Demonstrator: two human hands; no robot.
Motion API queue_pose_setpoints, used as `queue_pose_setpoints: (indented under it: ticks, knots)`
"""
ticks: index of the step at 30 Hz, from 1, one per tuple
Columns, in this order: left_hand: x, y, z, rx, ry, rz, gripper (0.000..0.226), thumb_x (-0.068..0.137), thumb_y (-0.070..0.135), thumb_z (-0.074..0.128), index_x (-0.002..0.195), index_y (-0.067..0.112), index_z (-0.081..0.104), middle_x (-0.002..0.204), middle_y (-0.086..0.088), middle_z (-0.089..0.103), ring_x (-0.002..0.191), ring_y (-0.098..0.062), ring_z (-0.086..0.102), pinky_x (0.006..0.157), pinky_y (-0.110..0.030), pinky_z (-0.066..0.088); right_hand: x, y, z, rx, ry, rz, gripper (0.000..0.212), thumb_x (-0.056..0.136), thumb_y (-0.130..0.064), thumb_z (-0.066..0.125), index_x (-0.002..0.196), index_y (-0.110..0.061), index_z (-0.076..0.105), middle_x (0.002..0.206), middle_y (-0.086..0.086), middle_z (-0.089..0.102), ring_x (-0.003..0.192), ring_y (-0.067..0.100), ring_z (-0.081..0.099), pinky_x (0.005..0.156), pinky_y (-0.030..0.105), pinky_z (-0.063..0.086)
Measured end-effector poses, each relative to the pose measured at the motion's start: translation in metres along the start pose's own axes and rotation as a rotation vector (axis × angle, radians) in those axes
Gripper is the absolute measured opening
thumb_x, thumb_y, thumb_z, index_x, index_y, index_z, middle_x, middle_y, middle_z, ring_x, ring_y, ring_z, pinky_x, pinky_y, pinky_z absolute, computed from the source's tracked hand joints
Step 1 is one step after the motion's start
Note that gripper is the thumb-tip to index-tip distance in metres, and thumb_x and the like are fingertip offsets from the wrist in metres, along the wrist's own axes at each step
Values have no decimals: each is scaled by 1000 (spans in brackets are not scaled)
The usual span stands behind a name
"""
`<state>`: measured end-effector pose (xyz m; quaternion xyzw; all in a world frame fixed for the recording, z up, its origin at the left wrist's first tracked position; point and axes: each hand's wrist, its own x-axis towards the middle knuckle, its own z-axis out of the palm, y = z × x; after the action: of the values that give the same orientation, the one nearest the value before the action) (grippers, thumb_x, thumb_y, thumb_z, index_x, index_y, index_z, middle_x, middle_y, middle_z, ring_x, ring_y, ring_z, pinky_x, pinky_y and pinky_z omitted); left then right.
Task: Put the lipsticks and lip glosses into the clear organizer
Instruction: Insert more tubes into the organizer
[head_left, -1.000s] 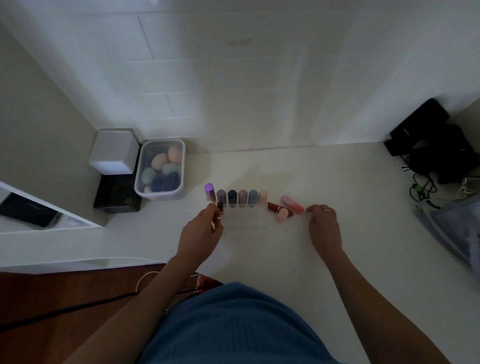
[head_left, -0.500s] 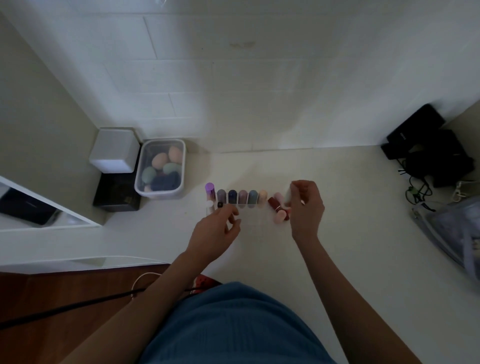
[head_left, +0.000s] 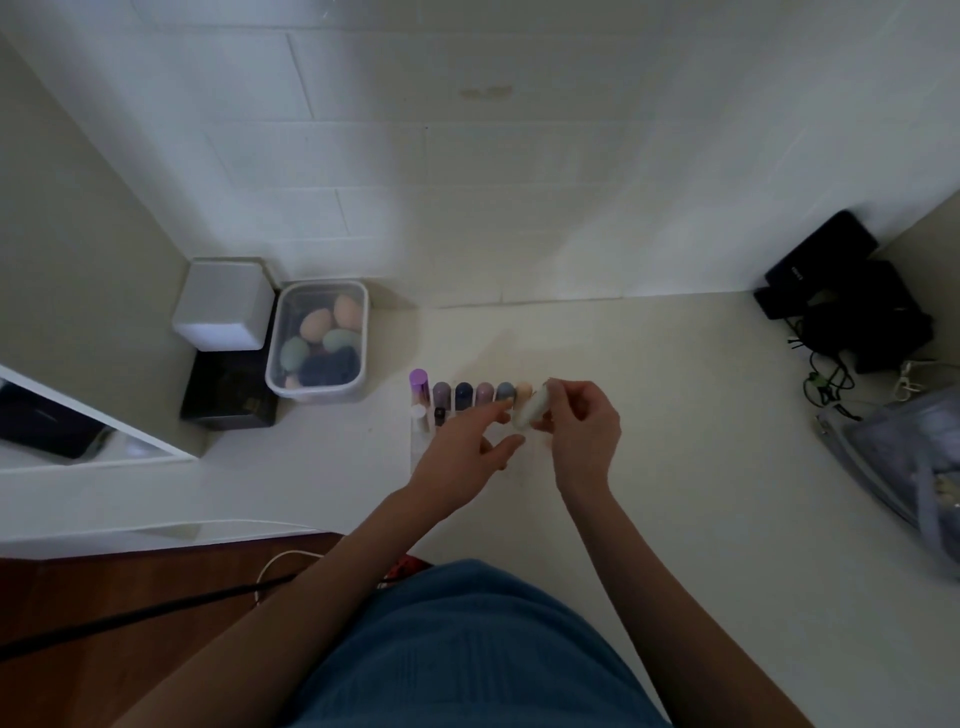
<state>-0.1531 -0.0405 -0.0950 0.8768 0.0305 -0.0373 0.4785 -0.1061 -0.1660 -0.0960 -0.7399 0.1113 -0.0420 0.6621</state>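
At the right end of the clear organizer, a pale tube is pinched in the fingers of the right hand, tilted above the back row. That row holds 6 capped sticks, upright. The left hand reaches over the organizer, fingers spread and empty. A lidded tub of sponges sits near, to the left.

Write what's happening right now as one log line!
right hand: holds pale tube | left hand: open over clear organizer | back row: six tubes standing
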Motion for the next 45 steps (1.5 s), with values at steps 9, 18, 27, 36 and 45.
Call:
queue_pose_setpoints:
  ticks: [9, 18, 27, 36, 45]
  knots:
    - [-2, -11, -9, -80, -37, -115, 25, 96, 20, 48, 120, 15, 54, 81, 3, 60, 64, -12, 64, 61, -19, 55, 5, 7, -5, -404, -219, -236, 23, 88, -25, 64, 68, -27, 52, 69, -2, 62, 60, 7, 58, 57, 20, 51]
    - [-10, -29, -27, -26, -12, -201, 28, 92, 20, 44, 104, 22, 70, 81, 5, 61, 69, -8, 54, 62, -24, 40, 76, 44, -40, -715, -320, -68, 28, 92, -23, 56, 120, -22, 61, 123, 6, 58, 110, 25, 55, 91, 34, 44]
    - [-15, -37, -35, 25, 1, -287, 25, 81, 47, 63, 74, 24, 72, 71, 6, 66, 64, -5, 59, 63, -22, 43, 78, 55, -34, -979, -330, -200, 36, 77, -40, 72, 111, -29, 66, 134, 2, 52, 123, 29, 41, 95, 42, 43]
    - [-12, -39, -39, 79, -29, -301, 33, 76, 51, 67, 78, 20, 73, 78, 1, 71, 67, -12, 63, 72, -30, 54, 82, 57, -33, -1136, -393, -238, 33, 79, -39, 70, 103, -17, 70, 118, 6, 58, 114, 30, 43, 88, 33, 34]
    - [-8, -43, -38, 10, -75, -326, 29, 77, 46, 69, 72, 18, 71, 65, 3, 69, 47, -8, 64, 48, -17, 48, 56, 20, -17, -599, -393, -239, 15, 80, -27, 72, 85, -30, 59, 76, -11, 63, 71, 5, 58, 61, 5, 39]
